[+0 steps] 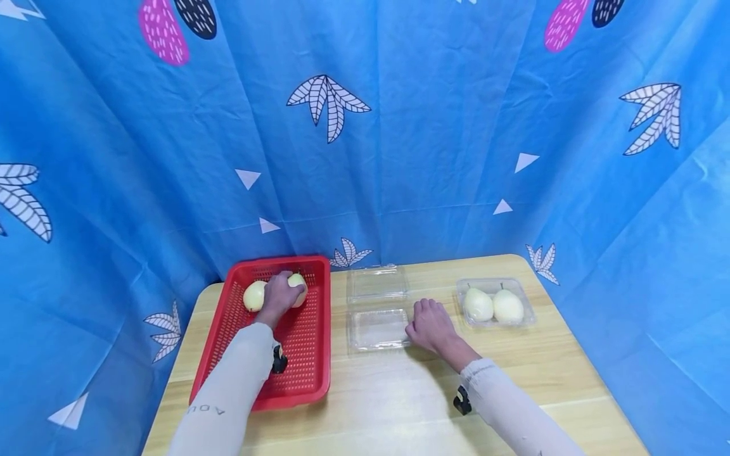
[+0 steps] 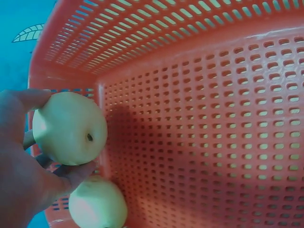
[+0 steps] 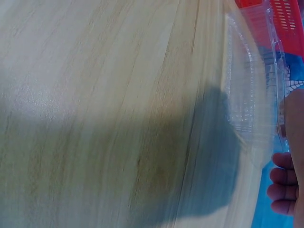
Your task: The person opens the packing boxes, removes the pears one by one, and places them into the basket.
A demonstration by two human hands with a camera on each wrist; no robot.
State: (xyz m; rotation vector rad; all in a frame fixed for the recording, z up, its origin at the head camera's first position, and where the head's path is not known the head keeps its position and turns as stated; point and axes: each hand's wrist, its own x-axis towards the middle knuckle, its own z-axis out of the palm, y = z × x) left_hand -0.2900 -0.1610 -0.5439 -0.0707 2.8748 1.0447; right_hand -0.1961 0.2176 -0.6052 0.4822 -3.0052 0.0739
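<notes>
In the head view my left hand (image 1: 278,296) grips a pale yellow pear (image 1: 298,290) inside the red basket (image 1: 325,342). The left wrist view shows thumb and fingers around this pear (image 2: 71,128), its small dark hollow facing the camera. A second pear (image 2: 97,204) lies close below it in that view, near the basket wall. My right hand (image 1: 432,326), fingers curled, holds the right edge of an open clear plastic box (image 1: 379,329) on the table. In the right wrist view, curled fingers (image 3: 283,190) show below the box's edge (image 3: 280,95).
The box's clear lid (image 1: 377,283) lies behind its base. To the right, another clear box (image 1: 527,310) holds two pears (image 1: 493,306). A blue patterned curtain (image 1: 399,158) hangs around the back and sides of the wooden table (image 1: 388,405).
</notes>
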